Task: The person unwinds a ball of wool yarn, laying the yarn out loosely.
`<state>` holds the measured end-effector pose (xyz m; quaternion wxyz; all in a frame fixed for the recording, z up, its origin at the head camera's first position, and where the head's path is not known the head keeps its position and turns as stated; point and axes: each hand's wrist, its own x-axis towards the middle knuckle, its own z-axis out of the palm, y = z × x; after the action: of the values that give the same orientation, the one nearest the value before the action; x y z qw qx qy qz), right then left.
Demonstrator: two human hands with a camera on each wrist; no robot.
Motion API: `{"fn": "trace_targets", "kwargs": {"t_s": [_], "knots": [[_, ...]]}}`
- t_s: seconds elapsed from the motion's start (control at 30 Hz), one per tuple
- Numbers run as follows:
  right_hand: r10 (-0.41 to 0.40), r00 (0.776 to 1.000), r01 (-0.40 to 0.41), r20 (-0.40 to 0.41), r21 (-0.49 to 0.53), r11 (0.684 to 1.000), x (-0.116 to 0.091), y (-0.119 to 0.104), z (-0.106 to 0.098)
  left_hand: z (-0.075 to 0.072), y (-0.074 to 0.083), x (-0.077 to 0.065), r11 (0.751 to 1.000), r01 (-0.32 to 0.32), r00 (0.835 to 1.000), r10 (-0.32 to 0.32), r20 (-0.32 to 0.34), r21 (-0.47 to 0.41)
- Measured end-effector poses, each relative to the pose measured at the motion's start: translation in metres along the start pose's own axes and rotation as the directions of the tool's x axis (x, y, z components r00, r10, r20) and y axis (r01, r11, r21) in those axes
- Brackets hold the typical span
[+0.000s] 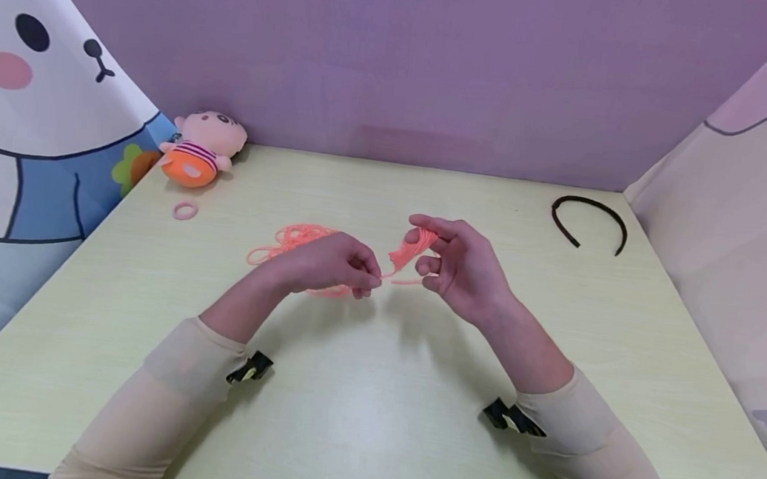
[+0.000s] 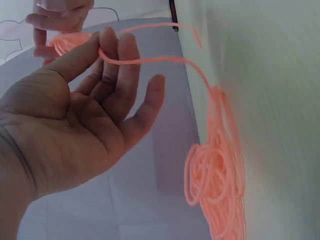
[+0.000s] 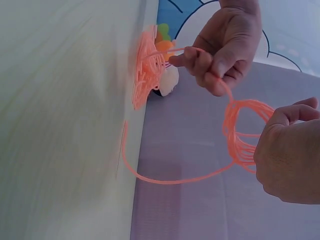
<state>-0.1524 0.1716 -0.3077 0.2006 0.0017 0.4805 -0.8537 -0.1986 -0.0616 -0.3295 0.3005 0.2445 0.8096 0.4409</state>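
Observation:
My left hand (image 1: 331,264) pinches a strand of coral-pink cord (image 2: 160,59) between thumb and fingertips. From there the strand runs down to a loose heap of the same cord (image 1: 300,234) on the table, partly behind that hand. My right hand (image 1: 466,271) holds a small wound coil of the cord (image 1: 413,248), whose loops pass round its fingers. In the right wrist view the coil (image 3: 231,131) shows as several open loops, with a free tail (image 3: 175,181) hanging in a curve. Both hands are close together above the table's middle.
At the back left a plush toy (image 1: 201,151) leans by the wall, with a pink ring (image 1: 185,204) in front of it. A black headband (image 1: 589,200) lies at the back right. Printed cloth walls bound the pale table (image 1: 371,417).

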Motion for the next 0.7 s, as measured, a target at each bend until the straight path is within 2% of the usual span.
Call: {"fn": "trace_targets", "kwargs": {"t_s": [0.13, 0.27, 0.37, 0.5, 0.6, 0.7], "knots": [[0.001, 1.0, -0.001, -0.004, 0.002, 1.0, 0.0, 0.0, -0.001, -0.01, -0.009, 0.001, 0.998, 0.052, 0.994, -0.05, -0.099, 0.022], [0.003, 1.0, -0.003, 0.001, 0.009, 1.0, -0.001, 0.0, -0.001, -0.024, -0.014, -0.002, 0.995, 0.093, 0.971, -0.084, -0.223, 0.033], [0.009, 1.0, -0.01, 0.008, 0.011, 1.0, -0.001, 0.0, -0.001, -0.033, -0.013, -0.006, 0.994, 0.108, 0.946, -0.097, -0.31, 0.019], [0.025, 1.0, -0.025, 0.012, 0.019, 1.0, 0.0, 0.0, -0.001, -0.041, -0.009, -0.011, 0.993, 0.104, 0.908, -0.118, -0.403, -0.056], [0.034, 0.999, -0.034, 0.003, 0.016, 0.999, 0.001, 0.0, -0.001, -0.046, -0.008, -0.014, 0.992, 0.065, 0.872, -0.108, -0.477, -0.106], [0.035, 0.999, -0.035, -0.013, -0.004, 0.999, 0.001, 0.0, -0.002, -0.051, -0.007, -0.017, 0.993, 0.008, 0.831, -0.073, -0.551, -0.119]]}}
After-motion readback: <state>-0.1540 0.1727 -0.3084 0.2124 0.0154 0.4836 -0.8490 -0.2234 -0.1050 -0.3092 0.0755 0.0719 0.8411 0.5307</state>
